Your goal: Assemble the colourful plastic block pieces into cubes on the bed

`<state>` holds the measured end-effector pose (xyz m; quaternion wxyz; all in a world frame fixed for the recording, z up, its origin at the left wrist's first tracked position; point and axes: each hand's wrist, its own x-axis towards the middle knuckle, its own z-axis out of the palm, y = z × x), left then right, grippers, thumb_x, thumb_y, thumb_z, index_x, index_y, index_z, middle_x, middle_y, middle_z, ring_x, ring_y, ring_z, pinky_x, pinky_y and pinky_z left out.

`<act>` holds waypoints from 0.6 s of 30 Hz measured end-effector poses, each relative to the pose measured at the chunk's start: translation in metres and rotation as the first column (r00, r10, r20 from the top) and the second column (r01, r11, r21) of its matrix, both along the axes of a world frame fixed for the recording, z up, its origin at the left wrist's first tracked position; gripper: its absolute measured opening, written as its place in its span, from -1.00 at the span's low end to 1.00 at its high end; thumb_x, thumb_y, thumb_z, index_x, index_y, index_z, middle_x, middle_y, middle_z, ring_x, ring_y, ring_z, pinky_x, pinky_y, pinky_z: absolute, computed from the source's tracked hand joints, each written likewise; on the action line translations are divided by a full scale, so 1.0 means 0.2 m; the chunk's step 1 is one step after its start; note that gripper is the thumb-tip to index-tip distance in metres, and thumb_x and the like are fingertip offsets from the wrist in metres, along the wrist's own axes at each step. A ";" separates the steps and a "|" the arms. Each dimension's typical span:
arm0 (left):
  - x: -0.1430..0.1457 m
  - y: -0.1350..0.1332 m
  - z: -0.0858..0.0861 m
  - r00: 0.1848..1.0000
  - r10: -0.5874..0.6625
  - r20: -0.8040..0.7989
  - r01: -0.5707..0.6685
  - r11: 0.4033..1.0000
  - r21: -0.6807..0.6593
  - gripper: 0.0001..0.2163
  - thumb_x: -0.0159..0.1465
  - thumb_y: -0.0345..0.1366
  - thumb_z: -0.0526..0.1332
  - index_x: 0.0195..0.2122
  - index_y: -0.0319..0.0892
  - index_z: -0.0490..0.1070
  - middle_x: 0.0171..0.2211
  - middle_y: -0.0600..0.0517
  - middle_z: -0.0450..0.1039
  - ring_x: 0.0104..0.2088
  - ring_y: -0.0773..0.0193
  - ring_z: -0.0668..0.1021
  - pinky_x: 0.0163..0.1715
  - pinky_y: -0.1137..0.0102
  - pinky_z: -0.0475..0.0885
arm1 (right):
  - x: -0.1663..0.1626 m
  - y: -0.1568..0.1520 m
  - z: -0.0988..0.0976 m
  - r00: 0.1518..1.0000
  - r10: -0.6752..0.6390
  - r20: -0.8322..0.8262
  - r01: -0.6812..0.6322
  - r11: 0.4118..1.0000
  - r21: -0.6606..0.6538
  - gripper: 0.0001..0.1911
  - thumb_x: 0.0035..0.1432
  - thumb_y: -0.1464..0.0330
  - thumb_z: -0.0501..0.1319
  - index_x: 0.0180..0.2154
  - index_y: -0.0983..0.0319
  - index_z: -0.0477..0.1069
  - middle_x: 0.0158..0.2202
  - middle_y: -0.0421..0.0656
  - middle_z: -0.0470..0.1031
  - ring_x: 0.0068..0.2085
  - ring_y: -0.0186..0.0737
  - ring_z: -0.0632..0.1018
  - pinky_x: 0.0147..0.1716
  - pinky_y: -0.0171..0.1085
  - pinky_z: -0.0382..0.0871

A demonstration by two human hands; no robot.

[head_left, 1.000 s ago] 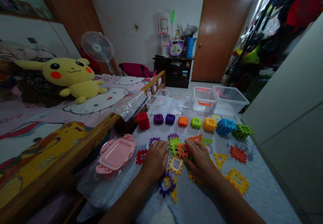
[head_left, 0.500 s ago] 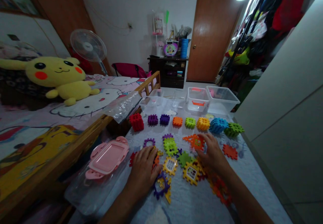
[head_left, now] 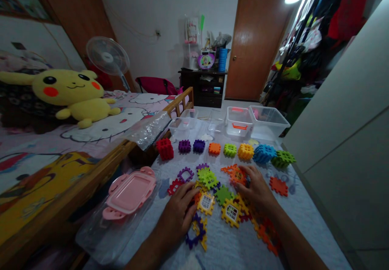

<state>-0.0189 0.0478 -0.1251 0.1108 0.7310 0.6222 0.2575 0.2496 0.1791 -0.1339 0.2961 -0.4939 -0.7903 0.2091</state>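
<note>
Flat plastic interlocking tiles lie scattered on a table (head_left: pixel 231 245) in front of me. My left hand (head_left: pixel 178 211) rests palm down on the pile, its fingers touching a yellow window tile (head_left: pixel 206 202) and an orange piece beside it. My right hand (head_left: pixel 258 189) lies flat too, fingertips on an orange tile (head_left: pixel 238 175). Between the hands are a green tile (head_left: pixel 223 193), a light-green tile (head_left: pixel 207 176) and a yellow window tile (head_left: pixel 231 212). A purple tile (head_left: pixel 196 231) sits by my left wrist. Neither hand has lifted a piece.
A row of assembled cubes stands further back: red (head_left: pixel 165 148), purple (head_left: pixel 184 145), orange (head_left: pixel 214 148), yellow (head_left: pixel 245 151), blue (head_left: pixel 263 153), green (head_left: pixel 283 158). Clear plastic boxes (head_left: pixel 269 121) behind them. A pink lid (head_left: pixel 129 191) on a plastic bag at left. Bed with a yellow plush (head_left: pixel 69 93) beyond.
My right hand has moved from the middle of the pile out to the orange tile at the right. My left hand has slid slightly back. Tiles have been spread apart.
</note>
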 end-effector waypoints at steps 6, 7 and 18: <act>-0.05 0.03 -0.08 0.976 0.215 0.008 -0.214 0.965 0.153 -0.71 0.28 -0.32 0.07 -0.03 -0.13 0.45 0.07 -0.12 0.42 0.13 0.02 0.41 0.18 -0.02 0.29 | -0.02 0.00 -0.01 1.000 -0.014 0.015 0.013 1.000 0.016 -0.53 0.05 0.23 0.25 0.01 0.24 0.39 -0.02 -0.01 0.42 0.02 -0.01 0.44 0.06 -0.03 0.32; -0.06 0.04 -0.10 0.969 0.247 0.024 -0.248 0.954 0.171 -0.71 0.28 -0.33 0.05 -0.03 -0.15 0.46 0.06 -0.13 0.42 0.12 0.03 0.41 0.17 -0.01 0.30 | -0.02 0.00 -0.01 1.000 -0.014 0.027 0.013 1.000 0.017 -0.53 0.06 0.24 0.24 0.01 0.25 0.39 -0.02 -0.01 0.42 0.02 -0.02 0.44 0.06 -0.04 0.31; -0.07 0.04 -0.07 0.927 0.267 0.262 -0.280 0.960 0.013 -0.64 0.30 -0.37 -0.07 0.05 -0.20 0.37 0.12 -0.14 0.33 0.15 0.12 0.38 0.19 0.07 0.29 | 0.08 0.05 0.03 0.920 -0.055 0.388 0.046 0.998 0.032 -0.55 -0.01 0.30 0.24 -0.03 0.26 0.45 -0.07 0.05 0.46 -0.03 0.08 0.46 0.00 0.00 0.34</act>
